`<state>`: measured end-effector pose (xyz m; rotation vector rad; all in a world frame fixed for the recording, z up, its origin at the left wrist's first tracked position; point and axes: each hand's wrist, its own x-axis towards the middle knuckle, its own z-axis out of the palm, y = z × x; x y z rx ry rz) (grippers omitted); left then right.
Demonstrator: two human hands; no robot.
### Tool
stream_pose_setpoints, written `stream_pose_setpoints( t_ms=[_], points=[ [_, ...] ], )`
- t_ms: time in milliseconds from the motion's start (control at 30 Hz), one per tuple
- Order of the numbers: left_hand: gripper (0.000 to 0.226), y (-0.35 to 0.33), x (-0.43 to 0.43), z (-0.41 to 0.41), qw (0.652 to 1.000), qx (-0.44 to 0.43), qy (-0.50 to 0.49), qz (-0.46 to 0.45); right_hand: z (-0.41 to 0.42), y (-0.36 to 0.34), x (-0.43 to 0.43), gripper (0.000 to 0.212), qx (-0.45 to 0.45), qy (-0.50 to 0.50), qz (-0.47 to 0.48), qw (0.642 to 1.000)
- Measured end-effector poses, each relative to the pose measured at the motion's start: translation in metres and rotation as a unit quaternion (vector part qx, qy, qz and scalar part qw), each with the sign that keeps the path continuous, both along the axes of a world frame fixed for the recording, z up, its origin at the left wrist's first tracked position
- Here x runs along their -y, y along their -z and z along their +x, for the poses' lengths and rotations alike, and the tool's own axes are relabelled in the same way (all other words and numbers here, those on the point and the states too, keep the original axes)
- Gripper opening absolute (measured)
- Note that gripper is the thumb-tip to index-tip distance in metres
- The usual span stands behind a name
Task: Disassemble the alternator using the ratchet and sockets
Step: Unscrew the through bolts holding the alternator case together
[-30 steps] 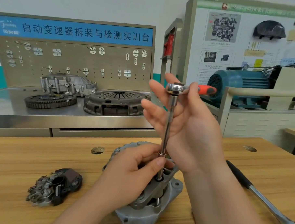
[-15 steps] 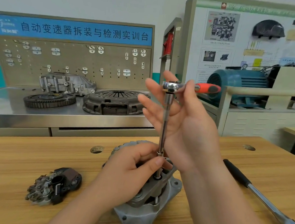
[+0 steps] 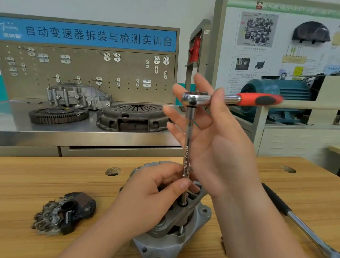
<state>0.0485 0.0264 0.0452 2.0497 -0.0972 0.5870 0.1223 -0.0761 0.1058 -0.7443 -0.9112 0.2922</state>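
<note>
The grey alternator (image 3: 172, 244) stands on the wooden table (image 3: 36, 177) in front of me. A chrome ratchet (image 3: 194, 97) with a red and black handle (image 3: 260, 99) sits atop a long extension bar (image 3: 187, 139) that runs straight down into the alternator's housing. My left hand (image 3: 150, 198) grips the bar's lower end just above the housing, thumb against it. My right hand (image 3: 223, 146) is held up beside the ratchet with fingers straight and spread, the thumb lying across the handle near the head. The socket and the bolt are hidden.
A removed black rectifier part (image 3: 64, 212) lies on the table at the left. A long black-gripped bar (image 3: 297, 222) lies at the right. Behind, a steel bench holds a clutch plate (image 3: 132, 115), a toothed ring (image 3: 57, 115) and a housing (image 3: 77, 95). A blue motor (image 3: 274, 88) stands at the right.
The ratchet handle has swung round and now shows more of its length to the right. My right hand's fingers stay straight against it. My left hand keeps its hold on the bar.
</note>
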Motion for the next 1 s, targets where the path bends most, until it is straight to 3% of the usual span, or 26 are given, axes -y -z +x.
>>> stream_pose_setpoints(
  t_ms=[67,133,233,300,367,467,600,700,833,933,1000],
  points=[
    [0.013,0.0008,-0.0007,0.0008,1.000,-0.003,-0.011,-0.010,-0.0024,0.0013,-0.0007,0.023,0.075,0.111,0.015,0.991],
    [0.013,0.0012,0.0002,0.0009,1.000,-0.003,-0.017,-0.010,-0.0038,0.0028,-0.0020,0.018,0.124,0.162,0.027,0.979],
    [0.013,0.0020,0.0005,0.0007,1.000,0.009,-0.025,0.006,-0.0032,0.0014,-0.0025,0.021,0.041,0.040,0.022,0.998],
    [0.011,0.0018,0.0011,0.0004,1.000,0.012,-0.016,0.001,0.0007,0.0022,-0.0008,0.037,-0.012,-0.041,0.015,0.999],
    [0.021,0.0015,0.0023,0.0003,1.000,0.004,-0.009,0.002,0.0026,0.0019,0.0001,0.047,-0.034,-0.061,-0.003,0.998],
    [0.021,0.0007,0.0037,0.0006,1.000,-0.004,-0.014,0.005,0.0015,0.0029,-0.0014,0.041,-0.002,0.000,0.001,1.000],
    [0.015,0.0024,0.0013,0.0025,0.999,-0.016,-0.038,-0.011,-0.0016,0.0065,-0.0036,0.018,0.145,0.201,0.040,0.968],
    [0.010,0.0020,-0.0003,0.0017,0.999,-0.014,-0.035,-0.002,-0.0026,0.0051,-0.0037,0.018,0.074,0.106,0.032,0.991],
    [0.022,-0.0010,0.0013,-0.0006,1.000,-0.013,-0.010,0.006,0.0034,0.0029,0.0012,0.048,-0.046,-0.055,0.009,0.997],
    [0.016,-0.0002,0.0010,0.0001,1.000,-0.014,-0.017,0.008,0.0017,0.0036,-0.0011,0.043,-0.018,-0.012,0.015,1.000],
    [0.014,0.0012,-0.0001,0.0008,0.999,-0.016,-0.029,-0.001,0.0005,0.0046,-0.0026,0.026,0.063,0.096,0.025,0.993]
  ],
)
